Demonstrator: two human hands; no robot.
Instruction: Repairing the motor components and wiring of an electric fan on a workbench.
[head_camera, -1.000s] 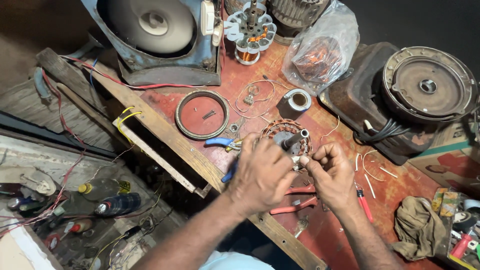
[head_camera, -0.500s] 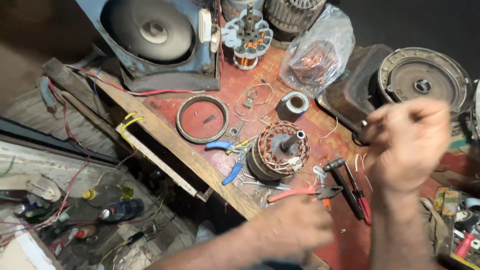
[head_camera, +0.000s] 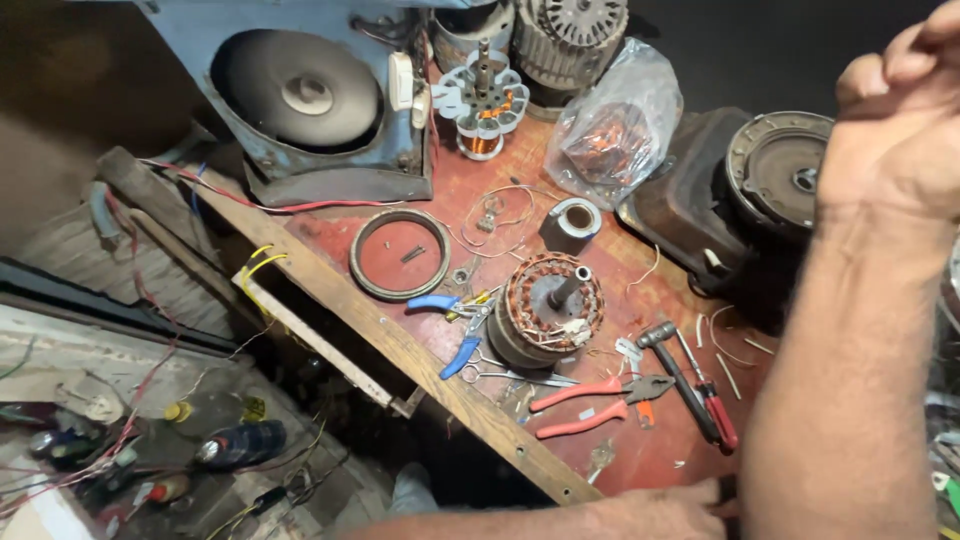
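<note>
In the head view we hold our right hand (head_camera: 895, 120) raised at the upper right, fingers curled into a loose fist; whether anything thin is pinched inside it we cannot tell. Our left hand (head_camera: 655, 510) rests at the bottom edge, flat on the red-painted wooden workbench (head_camera: 660, 455), closed on nothing that shows.

The round copper-wound motor stator with its steel shaft (head_camera: 548, 305) stands at the bench's middle, shaft pointing up and slightly right, white-sleeved leads bunched on its near side. It lies down and left of the raised fist, well apart, and up and left of the resting hand, which is the nearer.

Just left of the stator lie blue-handled pliers (head_camera: 455, 325); to its near right, red-handled pliers (head_camera: 590, 405) and a black-and-red screwdriver (head_camera: 700, 395). A rusty metal ring (head_camera: 400, 255) lies further left, a clear plastic bag of copper wire (head_camera: 605, 125) behind, near a dark ribbed motor housing (head_camera: 775, 180).
</note>
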